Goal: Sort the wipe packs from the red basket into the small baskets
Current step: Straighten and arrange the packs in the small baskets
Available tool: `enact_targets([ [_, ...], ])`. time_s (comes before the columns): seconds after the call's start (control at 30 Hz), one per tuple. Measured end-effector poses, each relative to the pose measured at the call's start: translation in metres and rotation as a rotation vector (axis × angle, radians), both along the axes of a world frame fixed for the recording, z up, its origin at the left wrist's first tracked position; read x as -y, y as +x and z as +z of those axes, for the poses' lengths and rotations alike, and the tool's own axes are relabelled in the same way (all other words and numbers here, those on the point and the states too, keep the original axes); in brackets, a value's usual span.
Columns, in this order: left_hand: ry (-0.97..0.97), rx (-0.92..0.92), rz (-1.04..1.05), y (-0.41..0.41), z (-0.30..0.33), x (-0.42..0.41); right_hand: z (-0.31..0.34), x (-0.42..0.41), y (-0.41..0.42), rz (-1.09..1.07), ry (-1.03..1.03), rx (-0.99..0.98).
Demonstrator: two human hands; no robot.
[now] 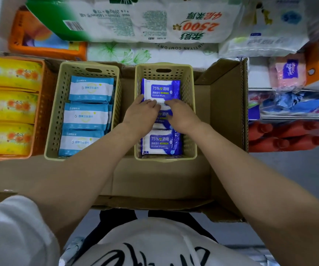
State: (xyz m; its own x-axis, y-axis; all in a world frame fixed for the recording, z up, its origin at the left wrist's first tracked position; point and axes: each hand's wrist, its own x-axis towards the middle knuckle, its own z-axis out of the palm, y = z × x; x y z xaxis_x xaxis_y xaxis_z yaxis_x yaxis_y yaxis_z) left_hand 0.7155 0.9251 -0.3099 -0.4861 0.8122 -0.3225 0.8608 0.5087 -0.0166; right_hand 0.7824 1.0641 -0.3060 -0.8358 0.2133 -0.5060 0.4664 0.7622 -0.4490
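Blue alcohol wipe pack [162, 120] is lying mostly hidden under both hands; left hand [142, 114] and right hand [181, 117] are pinching it inside the beige basket [190, 112].

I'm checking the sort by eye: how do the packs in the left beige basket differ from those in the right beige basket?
The light blue packs in the left beige basket are pale blue and white, and no hand touches them. The dark blue alcohol wipe packs in the right beige basket are deep blue and white, and the left hand and right hand rest on them. Both lie flat in a row of three.
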Motion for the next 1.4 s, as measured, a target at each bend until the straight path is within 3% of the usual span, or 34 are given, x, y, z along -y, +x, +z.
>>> enact_targets([
  [0.13,0.128,0.063,0.058,0.026,-0.001,0.022,0.004,0.011,0.029,0.117,0.124,-0.043],
  [0.27,0.013,0.047,0.023,0.046,-0.007,0.032,-0.002,0.019,0.042,0.172,0.185,0.038],
  [0.53,-0.114,-0.019,0.035,0.055,-0.005,0.027,-0.009,0.019,0.041,0.235,0.250,-0.011],
  [1.17,-0.080,-0.010,0.021,0.045,-0.009,0.027,-0.013,0.017,0.035,0.137,0.217,-0.087],
  [1.4,-0.203,-0.119,0.047,0.028,-0.006,0.011,-0.010,0.009,0.007,0.167,0.220,-0.007],
])
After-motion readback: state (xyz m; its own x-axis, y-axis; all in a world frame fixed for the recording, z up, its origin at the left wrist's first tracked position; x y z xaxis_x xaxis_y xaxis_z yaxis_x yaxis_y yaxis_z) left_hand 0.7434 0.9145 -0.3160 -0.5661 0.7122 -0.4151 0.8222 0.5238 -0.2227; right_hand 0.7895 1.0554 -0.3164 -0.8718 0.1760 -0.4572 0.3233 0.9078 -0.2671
